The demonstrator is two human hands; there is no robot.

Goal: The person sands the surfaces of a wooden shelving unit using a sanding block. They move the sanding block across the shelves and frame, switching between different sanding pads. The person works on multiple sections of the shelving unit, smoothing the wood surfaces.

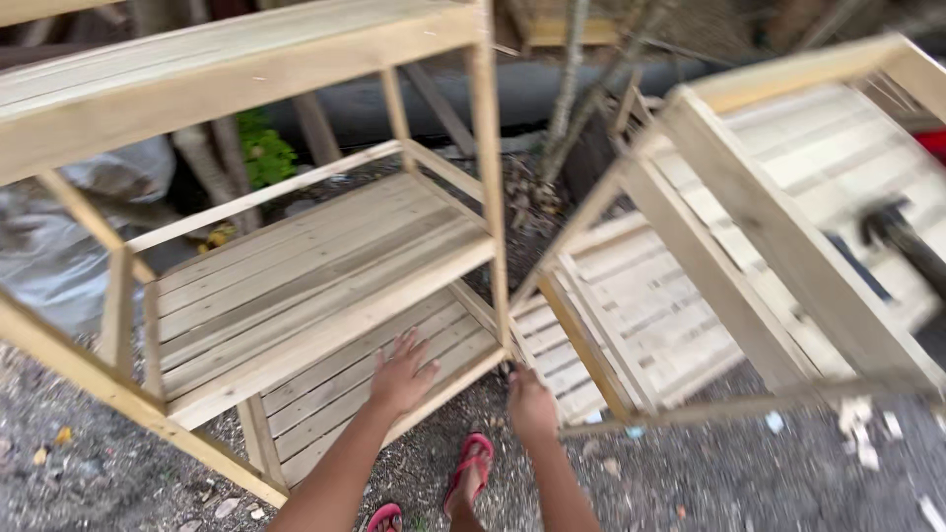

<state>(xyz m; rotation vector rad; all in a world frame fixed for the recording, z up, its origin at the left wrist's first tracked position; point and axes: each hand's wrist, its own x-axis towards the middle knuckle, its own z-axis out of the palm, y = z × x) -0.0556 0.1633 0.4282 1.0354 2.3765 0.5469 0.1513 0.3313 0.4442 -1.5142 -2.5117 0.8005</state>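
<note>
A pale wooden shelf rack (325,266) with slatted shelves stands in front of me on the left. My left hand (402,374) lies flat, fingers spread, on the slats of its lowest shelf (325,394). My right hand (530,402) is closed around the foot of the rack's front corner post (490,187) near the ground. A second slatted rack (749,246) leans tilted on the right, blurred. My feet in red sandals (471,471) stand on the gravel below.
Gravel ground (709,483) with wood chips and scraps surrounds the racks. A dark hammer-like tool (902,241) shows blurred at the right edge. Grey plastic sheeting (59,236) lies at the left; green plants (261,148) and branches stand behind.
</note>
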